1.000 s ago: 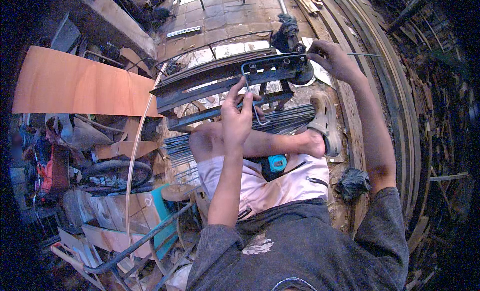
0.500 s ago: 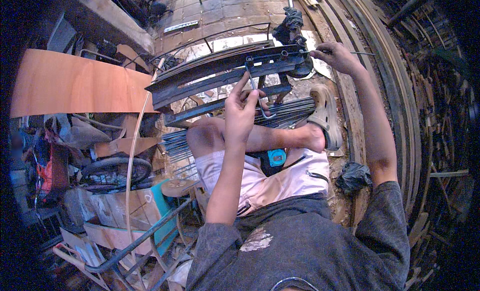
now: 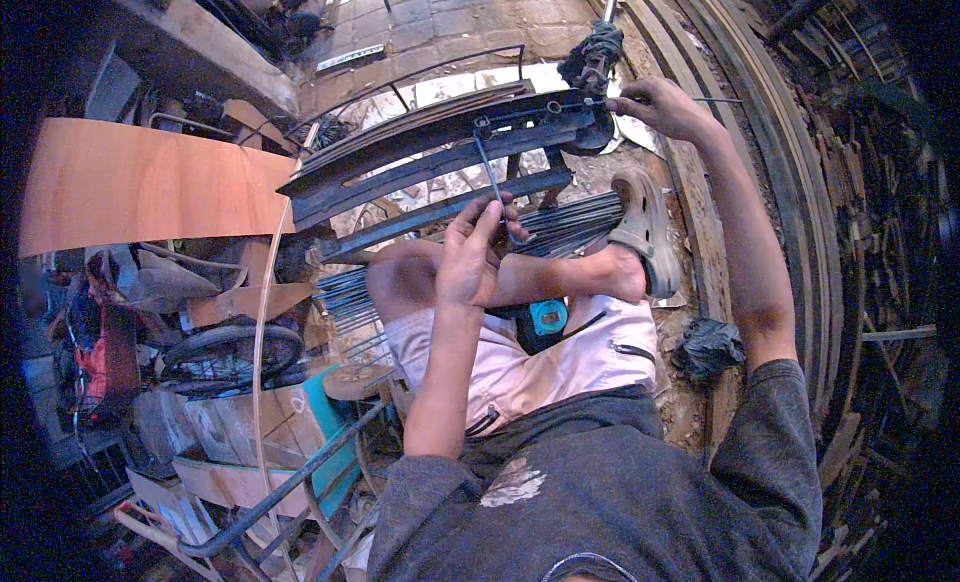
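A thin metal rod (image 3: 489, 165) with a hooked lower end slants down from a small fitting on the dark steel bench (image 3: 380, 182). My left hand (image 3: 472, 244) is closed around its lower part, above my bent knee. At the bench's right end, my right hand (image 3: 660, 110) pinches a thin straight rod (image 3: 722, 100), which sticks out to the right behind the fingers. Whether both pieces are one bent rod I cannot tell. Dark plastic (image 3: 590, 54) is wrapped around a post next to the right fingertips.
Several thin rods (image 3: 570, 222) lie bundled beneath my leg. A blue tape measure (image 3: 547, 318) rests at my lap. Long timber planks (image 3: 765, 182) line the right side. An orange-brown wood sheet (image 3: 160, 187), a bicycle wheel (image 3: 232, 352) and a metal tube frame (image 3: 270, 492) crowd the left.
My left hand has slid down the rod toward its hooked end, and the index finger has left the bench. The right hand keeps its pinch at nearly the same spot.
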`<action>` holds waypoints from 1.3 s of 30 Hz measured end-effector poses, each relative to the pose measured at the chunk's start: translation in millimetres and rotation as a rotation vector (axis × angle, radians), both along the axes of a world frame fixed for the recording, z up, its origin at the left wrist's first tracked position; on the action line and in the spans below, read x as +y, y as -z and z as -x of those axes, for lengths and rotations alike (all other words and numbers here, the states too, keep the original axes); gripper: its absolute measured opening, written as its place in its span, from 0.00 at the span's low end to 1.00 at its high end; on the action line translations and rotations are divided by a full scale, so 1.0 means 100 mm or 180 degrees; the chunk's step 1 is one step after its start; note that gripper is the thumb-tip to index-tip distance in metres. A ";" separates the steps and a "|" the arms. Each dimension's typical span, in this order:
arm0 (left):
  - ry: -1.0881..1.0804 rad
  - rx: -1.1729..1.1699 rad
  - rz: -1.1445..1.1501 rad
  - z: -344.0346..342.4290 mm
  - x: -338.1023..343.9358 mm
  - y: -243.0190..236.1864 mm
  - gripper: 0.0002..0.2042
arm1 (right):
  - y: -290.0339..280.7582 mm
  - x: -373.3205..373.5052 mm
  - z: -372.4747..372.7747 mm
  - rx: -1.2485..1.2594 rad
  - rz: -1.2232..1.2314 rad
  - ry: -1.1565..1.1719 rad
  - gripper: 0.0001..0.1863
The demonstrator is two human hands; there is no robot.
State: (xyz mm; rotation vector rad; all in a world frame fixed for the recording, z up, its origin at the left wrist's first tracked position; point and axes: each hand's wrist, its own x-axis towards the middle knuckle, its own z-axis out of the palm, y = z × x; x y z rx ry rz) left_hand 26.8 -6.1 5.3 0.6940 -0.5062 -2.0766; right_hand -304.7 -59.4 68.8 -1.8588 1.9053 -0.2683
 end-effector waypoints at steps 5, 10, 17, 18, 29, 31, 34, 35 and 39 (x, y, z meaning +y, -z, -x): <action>0.0227 -0.0289 0.0155 -0.09 -0.08 0.00 0.09 | 0.08 0.00 0.03 0.0068 0.0257 -0.0106 0.25; 0.0267 -0.0372 0.0128 -0.18 -0.10 -0.05 0.08 | 0.02 -0.02 -0.07 -0.0081 0.0109 0.0013 0.25; 0.0483 -0.0475 0.0244 -0.29 -0.17 -0.04 0.08 | -0.05 -0.04 -0.11 -0.0064 -0.0042 0.0028 0.25; 0.0447 -0.0473 0.0221 -0.29 -0.16 -0.06 0.08 | -0.02 -0.05 -0.11 -0.0093 0.0009 0.0013 0.25; -0.0101 -0.1590 0.1132 0.07 0.04 -0.38 0.23 | 0.01 0.01 -0.01 -0.0381 0.0121 0.0104 0.23; -0.0130 -0.1798 0.1242 0.11 0.04 -0.45 0.25 | -0.03 -0.02 0.02 -0.0047 -0.0022 0.0040 0.25; -0.0014 -0.2271 0.1467 0.10 0.00 -0.40 0.25 | -0.11 -0.09 0.07 0.0214 -0.0268 -0.0209 0.28; 0.0011 -0.2304 0.1465 0.11 0.01 -0.42 0.24 | -0.13 -0.10 0.09 0.0260 -0.0363 -0.0312 0.28; -0.0075 -0.2289 0.1357 0.09 0.00 -0.32 0.23 | -0.15 -0.18 0.05 0.0244 -0.0532 -0.0368 0.28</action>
